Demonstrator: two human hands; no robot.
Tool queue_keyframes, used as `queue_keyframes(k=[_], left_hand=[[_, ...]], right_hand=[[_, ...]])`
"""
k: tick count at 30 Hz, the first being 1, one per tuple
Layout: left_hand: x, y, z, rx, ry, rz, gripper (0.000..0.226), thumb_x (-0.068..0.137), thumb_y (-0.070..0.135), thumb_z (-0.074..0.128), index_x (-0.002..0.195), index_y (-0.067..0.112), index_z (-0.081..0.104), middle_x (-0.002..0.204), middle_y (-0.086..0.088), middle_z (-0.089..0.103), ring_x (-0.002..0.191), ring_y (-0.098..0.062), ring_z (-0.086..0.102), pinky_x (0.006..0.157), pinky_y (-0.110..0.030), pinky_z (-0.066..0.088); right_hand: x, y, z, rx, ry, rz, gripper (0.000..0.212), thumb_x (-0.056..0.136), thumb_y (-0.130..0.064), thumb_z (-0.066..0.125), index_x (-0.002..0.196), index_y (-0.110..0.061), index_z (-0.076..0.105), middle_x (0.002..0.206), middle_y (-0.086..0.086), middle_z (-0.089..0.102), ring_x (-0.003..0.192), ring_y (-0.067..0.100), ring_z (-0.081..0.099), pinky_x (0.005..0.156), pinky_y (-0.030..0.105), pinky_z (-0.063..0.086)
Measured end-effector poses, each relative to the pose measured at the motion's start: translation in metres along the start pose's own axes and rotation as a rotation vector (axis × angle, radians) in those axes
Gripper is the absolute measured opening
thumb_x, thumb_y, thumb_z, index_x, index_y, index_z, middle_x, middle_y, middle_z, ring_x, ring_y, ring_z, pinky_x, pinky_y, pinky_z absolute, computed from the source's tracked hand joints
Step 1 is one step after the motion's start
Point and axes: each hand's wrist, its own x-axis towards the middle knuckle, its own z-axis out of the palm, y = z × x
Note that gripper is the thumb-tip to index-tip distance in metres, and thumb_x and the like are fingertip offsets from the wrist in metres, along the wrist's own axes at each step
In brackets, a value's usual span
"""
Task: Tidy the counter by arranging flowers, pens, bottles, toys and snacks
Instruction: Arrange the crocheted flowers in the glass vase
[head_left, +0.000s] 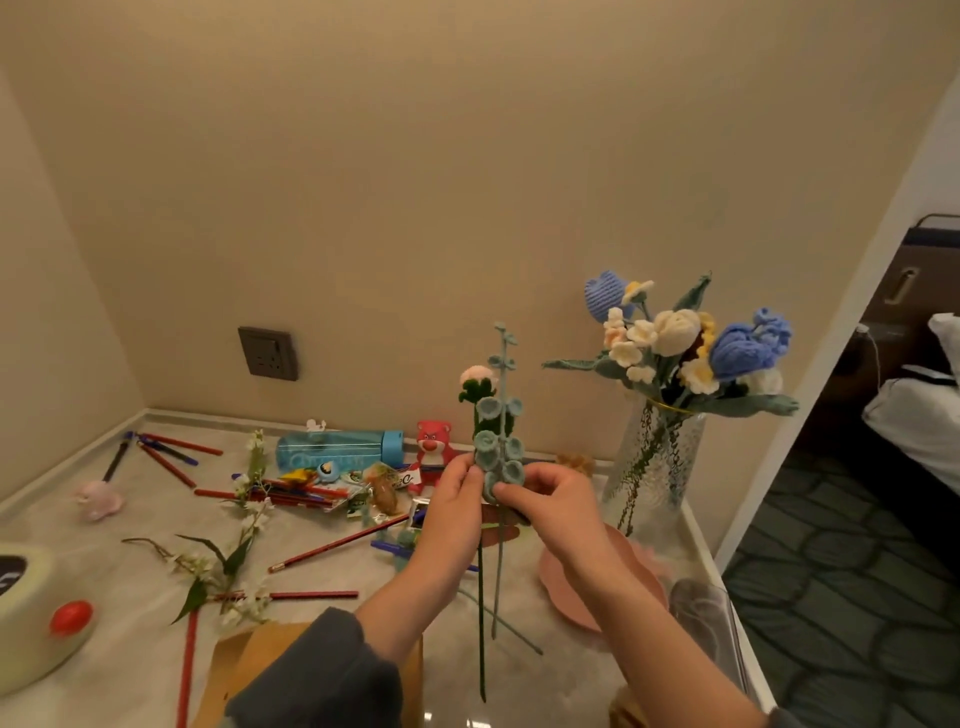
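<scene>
Above the marble counter (130, 649) I hold two crochet stems upright: a teal eucalyptus sprig (497, 415) and a pink bud (475, 382) on a dark green stem. My left hand (454, 512) grips the stems from the left. Fingers of my right hand (545, 501) pinch the sprig's lower leaves. To the right stands a glass vase (657, 467) filled with blue, white and yellow crochet flowers (696, 343). Red pencils (337, 545) and blue pens lie scattered, beside a blue bottle (337, 451) on its side, a red bear toy (434, 447) and snack packets (384, 488).
White flower sprigs (218, 561) lie at left centre. A pink plate (587, 587) sits below the vase, a pink toy (98, 499) at far left, and a pale round box with a red ball (70, 618) at the left edge. A wall socket (267, 353) is behind.
</scene>
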Motion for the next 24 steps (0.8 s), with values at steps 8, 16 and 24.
queue_keyframes(k=[8, 16, 24], left_hand=[[0.006, 0.002, -0.038, 0.084, 0.15, -0.102, 0.037, 0.103, 0.032, 0.034, 0.115, 0.013, 0.063, 0.101, -0.02, 0.067, 0.069, -0.014, 0.06, 0.057, -0.024, 0.047], [-0.013, 0.003, -0.063, -0.048, 0.152, -0.21, 0.025, 0.096, 0.041, 0.049, 0.085, 0.02, 0.055, 0.056, 0.003, 0.049, 0.032, -0.003, 0.04, 0.033, -0.011, 0.029], [-0.016, -0.013, -0.082, 0.064, 0.215, -0.193, 0.009, 0.092, 0.021, 0.06, 0.087, 0.014, 0.056, 0.057, 0.001, 0.041, 0.04, -0.007, 0.028, 0.038, -0.02, 0.019]], right_hand=[[0.0, 0.012, 0.028, 0.199, -0.229, 0.189, 0.023, 0.094, -0.032, 0.06, 0.083, -0.016, 0.074, 0.073, -0.002, 0.068, 0.07, 0.011, 0.06, 0.061, 0.023, 0.044], [0.01, 0.103, 0.044, -0.766, -0.354, 0.175, 0.027, 0.081, -0.038, 0.059, 0.107, -0.029, 0.063, 0.106, -0.002, 0.064, 0.094, 0.017, 0.063, 0.08, 0.032, 0.052], [0.011, 0.117, 0.045, -0.885, -0.392, 0.138, 0.036, 0.091, -0.028, 0.052, 0.126, -0.032, 0.058, 0.124, -0.003, 0.064, 0.111, 0.017, 0.061, 0.089, 0.029, 0.047]])
